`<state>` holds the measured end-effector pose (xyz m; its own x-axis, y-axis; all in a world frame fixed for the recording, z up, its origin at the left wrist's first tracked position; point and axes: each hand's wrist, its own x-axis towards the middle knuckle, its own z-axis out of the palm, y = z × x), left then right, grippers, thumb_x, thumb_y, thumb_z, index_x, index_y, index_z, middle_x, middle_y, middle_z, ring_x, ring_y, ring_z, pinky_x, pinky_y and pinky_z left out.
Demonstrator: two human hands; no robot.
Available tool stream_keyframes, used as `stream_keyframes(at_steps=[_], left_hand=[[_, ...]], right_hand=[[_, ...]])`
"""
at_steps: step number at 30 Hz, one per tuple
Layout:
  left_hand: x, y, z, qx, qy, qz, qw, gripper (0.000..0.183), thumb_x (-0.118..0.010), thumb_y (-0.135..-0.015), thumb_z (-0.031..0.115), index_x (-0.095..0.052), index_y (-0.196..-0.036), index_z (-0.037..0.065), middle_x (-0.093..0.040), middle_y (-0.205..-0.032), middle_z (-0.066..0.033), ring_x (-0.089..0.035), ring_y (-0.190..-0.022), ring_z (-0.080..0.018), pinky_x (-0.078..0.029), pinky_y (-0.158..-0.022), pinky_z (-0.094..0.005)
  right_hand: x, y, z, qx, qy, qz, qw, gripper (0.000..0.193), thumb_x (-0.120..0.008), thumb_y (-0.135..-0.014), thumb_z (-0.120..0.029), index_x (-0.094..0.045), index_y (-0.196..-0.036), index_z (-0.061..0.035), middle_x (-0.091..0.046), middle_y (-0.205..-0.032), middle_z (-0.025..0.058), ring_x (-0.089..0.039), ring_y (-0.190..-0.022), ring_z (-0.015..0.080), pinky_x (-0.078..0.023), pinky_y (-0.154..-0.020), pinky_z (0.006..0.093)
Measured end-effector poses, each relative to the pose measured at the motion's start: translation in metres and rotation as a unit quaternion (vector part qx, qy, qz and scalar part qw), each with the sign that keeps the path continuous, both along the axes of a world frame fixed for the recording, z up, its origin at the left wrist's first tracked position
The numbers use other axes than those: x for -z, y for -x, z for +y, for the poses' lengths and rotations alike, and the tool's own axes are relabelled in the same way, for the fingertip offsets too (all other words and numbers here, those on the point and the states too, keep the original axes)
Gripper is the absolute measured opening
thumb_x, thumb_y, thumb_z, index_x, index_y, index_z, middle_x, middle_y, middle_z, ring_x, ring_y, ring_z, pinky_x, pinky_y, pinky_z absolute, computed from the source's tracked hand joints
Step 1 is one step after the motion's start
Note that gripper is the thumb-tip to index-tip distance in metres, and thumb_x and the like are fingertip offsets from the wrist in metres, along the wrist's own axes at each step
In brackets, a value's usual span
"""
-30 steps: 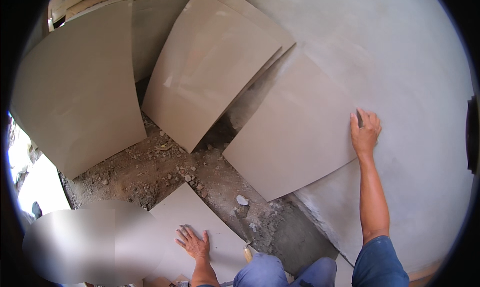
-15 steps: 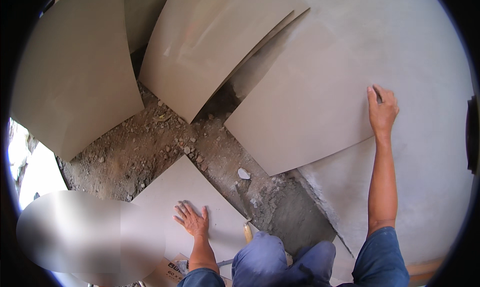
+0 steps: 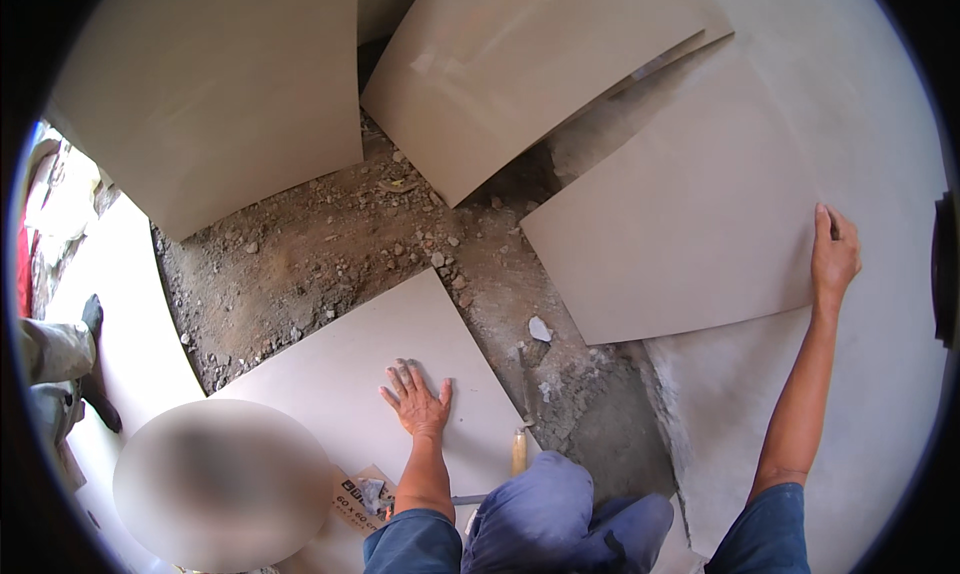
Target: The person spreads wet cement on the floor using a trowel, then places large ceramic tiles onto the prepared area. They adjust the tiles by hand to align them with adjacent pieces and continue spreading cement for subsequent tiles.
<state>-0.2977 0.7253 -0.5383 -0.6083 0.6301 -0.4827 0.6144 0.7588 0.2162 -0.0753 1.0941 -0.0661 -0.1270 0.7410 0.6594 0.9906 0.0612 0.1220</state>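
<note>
Dirt floor (image 3: 330,244); brown printed carton scrap (image 3: 362,498) beside left forearm, under pale tile (image 3: 370,374).

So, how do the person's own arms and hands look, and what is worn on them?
Both forearms are bare. The left hand and right hand wear no gloves, and no watch or ring is visible. Blue short sleeves cover the upper arms, matching the blue trousers.

The floor (image 3: 330,234) is bare brown dirt strewn with stones and rubble, meeting a smooth grey mortar bed (image 3: 890,394) on the right. Four large beige tiles lie on it: one upper left (image 3: 210,94), one top centre (image 3: 520,64), one on the right (image 3: 690,214), and one nearest the person (image 3: 370,374). A small white shard (image 3: 539,329) rests on the dirt between the last two.
</note>
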Motion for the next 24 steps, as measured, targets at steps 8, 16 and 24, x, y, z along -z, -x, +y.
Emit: stream_keyframes(at_steps=[8,16,24], left_hand=[[-0.003,0.001,0.002,-0.007,-0.024,-0.001,1.000,0.081,-0.031,-0.089,0.062,-0.028,-0.146,0.005,-0.015,-0.156,-0.0109,-0.002,-0.145,-0.0301,0.007,-0.114,-0.0534],[-0.005,0.003,0.001,-0.009,-0.014,-0.013,1.000,0.081,-0.034,-0.088,0.061,-0.027,-0.147,0.006,-0.015,-0.156,-0.0109,-0.002,-0.145,-0.0304,0.007,-0.113,-0.0542],[-0.001,0.002,0.002,-0.014,-0.014,-0.013,1.000,0.081,-0.035,-0.087,0.062,-0.028,-0.146,0.007,-0.016,-0.156,-0.0109,-0.003,-0.145,-0.0310,0.007,-0.113,-0.0545]], right_hand=[[0.002,0.096,0.062,-0.250,-0.039,-0.052,0.966,0.036,-0.063,-0.086,-0.035,-0.068,-0.105,-0.0045,-0.065,-0.107,0.0141,-0.061,-0.100,0.0287,-0.046,-0.087,0.0369],[0.024,0.222,0.131,-0.243,0.026,-0.054,0.968,0.057,-0.057,-0.083,-0.049,-0.061,-0.120,-0.0058,-0.057,-0.123,0.0170,-0.053,-0.116,0.0325,-0.037,-0.099,0.0455],[0.058,0.255,0.143,-0.153,0.017,-0.104,0.983,0.056,-0.056,-0.084,-0.044,-0.054,-0.123,-0.0045,-0.057,-0.122,0.0177,-0.051,-0.117,0.0349,-0.037,-0.098,0.0493]])
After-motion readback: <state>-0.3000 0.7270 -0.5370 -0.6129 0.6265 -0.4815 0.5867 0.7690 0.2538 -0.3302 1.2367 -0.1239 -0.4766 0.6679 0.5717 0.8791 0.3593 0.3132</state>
